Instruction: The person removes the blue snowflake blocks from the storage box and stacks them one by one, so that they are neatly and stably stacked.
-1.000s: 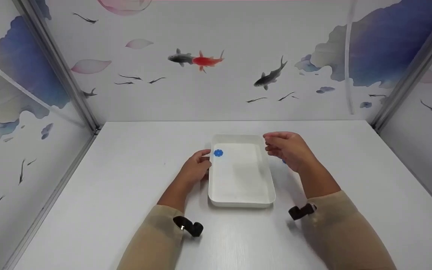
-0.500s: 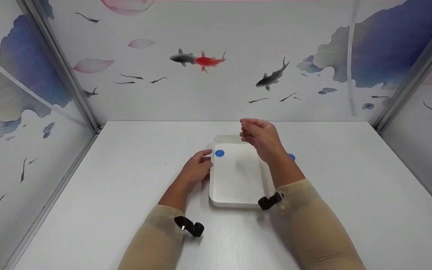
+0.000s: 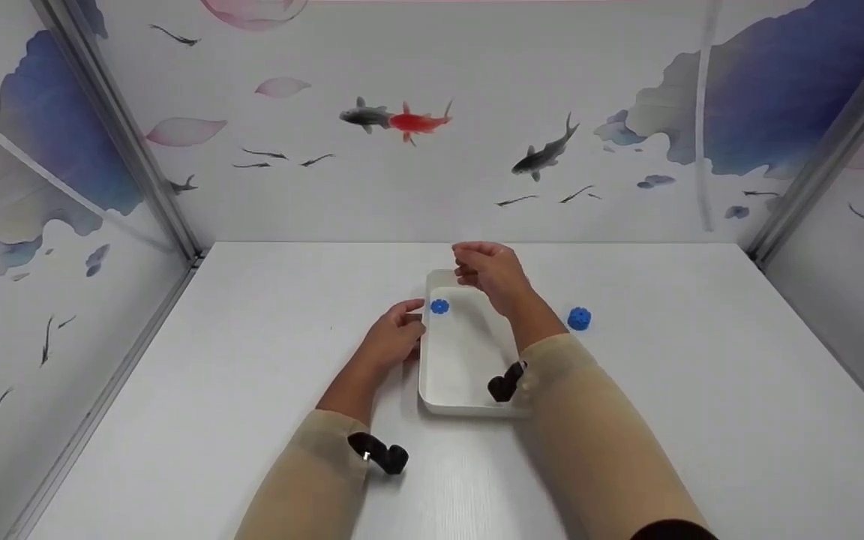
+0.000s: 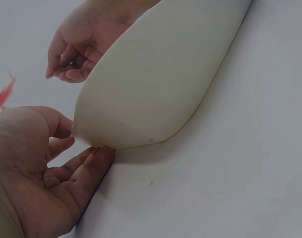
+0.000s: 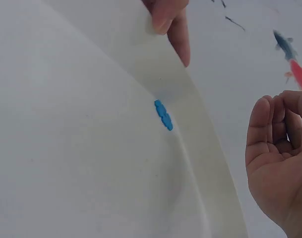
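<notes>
A white rectangular tray [image 3: 469, 352] lies on the table, a small blue flower-shaped disc [image 3: 439, 306] flat inside near its left wall. My left hand [image 3: 391, 337] grips the tray's left wall; the left wrist view has its fingertips at the rim and lower edge. Over the tray's far end is my right hand [image 3: 493, 274], its fingers curled and thumb close to the index finger. Whether something thin is pinched there is hidden. To the right of the tray sits a short stack of similar blue pieces [image 3: 580, 319]. In the right wrist view, the blue disc [image 5: 163, 115] lies beside the wall.
The white table [image 3: 252, 337] is enclosed by panels printed with fish and leaves; the back panel [image 3: 432, 202] rises behind the tray's far end. My right forearm crosses the tray's right side. Black wrist cameras [image 3: 379, 452] hang from the sleeves.
My right hand has moved left from beside the tray to over its far end, bringing the blue stack on the right into full view. The left hand stays at the tray's left wall.
</notes>
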Tool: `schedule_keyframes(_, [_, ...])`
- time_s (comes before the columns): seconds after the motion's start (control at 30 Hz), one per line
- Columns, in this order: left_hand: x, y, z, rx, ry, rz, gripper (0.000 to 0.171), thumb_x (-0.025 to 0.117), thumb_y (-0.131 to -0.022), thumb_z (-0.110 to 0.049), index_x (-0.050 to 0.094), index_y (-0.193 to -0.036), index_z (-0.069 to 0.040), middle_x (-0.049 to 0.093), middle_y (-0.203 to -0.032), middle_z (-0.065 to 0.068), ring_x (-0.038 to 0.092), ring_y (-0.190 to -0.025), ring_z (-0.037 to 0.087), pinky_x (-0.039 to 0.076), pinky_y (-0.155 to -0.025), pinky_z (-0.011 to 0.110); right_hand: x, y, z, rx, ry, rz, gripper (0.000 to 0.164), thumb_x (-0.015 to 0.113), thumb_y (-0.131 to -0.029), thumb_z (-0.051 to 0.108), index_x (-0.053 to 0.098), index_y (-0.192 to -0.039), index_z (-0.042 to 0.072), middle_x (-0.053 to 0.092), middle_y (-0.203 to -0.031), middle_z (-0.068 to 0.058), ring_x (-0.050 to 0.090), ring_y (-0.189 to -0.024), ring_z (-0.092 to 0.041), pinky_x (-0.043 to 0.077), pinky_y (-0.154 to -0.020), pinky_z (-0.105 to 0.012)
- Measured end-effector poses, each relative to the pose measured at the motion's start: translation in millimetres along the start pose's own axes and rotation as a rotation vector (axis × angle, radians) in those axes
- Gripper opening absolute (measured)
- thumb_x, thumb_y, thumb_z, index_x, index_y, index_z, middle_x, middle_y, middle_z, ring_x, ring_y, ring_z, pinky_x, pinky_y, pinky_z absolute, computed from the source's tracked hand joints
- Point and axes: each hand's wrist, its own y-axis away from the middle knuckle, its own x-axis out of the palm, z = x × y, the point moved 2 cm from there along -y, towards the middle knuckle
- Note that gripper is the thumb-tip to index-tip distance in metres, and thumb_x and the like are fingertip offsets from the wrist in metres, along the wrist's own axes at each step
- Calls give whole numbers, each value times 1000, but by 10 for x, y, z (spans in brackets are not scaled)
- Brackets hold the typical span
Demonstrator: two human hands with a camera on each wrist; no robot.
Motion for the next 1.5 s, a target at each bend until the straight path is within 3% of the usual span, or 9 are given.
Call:
schedule_keyframes(0.3, [-9,-5,12,14,-1,6,55,56,-103,-26,50,-158,-27,65,-147,3,72,-116,21,61,-97,38,25,-33,-253,94,172,85,35,72,-103,29,74,-131,8,70,-135,-21,71,-106,-28,63,-90,-28])
schedule_keyframes(0.43, [-10,0,9,14,-9,7,56,56,-103,-25,50,-158,-27,65,-147,4,74,-111,21,62,-92,36,29,-27,-290,116,241,92,33,75,-101,29,76,-128,10,73,-131,-16,70,-103,-24,63,-90,-28])
schedule_keyframes(0.57, [-11,0,-11,23,-31,5,56,56,-103,-26,50,-159,-26,65,-147,4,73,-113,21,61,-95,36,10,-24,-298,140,322,75,27,77,-99,31,78,-124,19,75,-124,-6,71,-106,-23,62,-96,-30])
schedule_keyframes(0.87, [-16,-1,-7,20,-40,-2,55,56,-104,-26,50,-158,-28,65,-146,2,71,-119,21,60,-101,39,54,3,-341,140,489,146,33,79,-98,23,73,-130,20,73,-128,-1,67,-116,-24,58,-108,-39])
schedule_keyframes(1.2, [-21,28,-22,31,-36,10,54,55,-105,-28,50,-159,-27,64,-149,3,70,-124,21,58,-106,42,130,-39,-368,143,667,139,32,82,-94,16,77,-123,29,70,-131,1,61,-124,-27,52,-117,-46])
schedule_keyframes(1.5, [-5,37,-2,34,-15,15,56,56,-103,-27,50,-158,-27,65,-147,3,71,-121,21,58,-105,41,141,-38,-378,72,713,162,33,84,-90,12,78,-122,18,75,-120,-3,65,-110,-23,56,-107,-39])
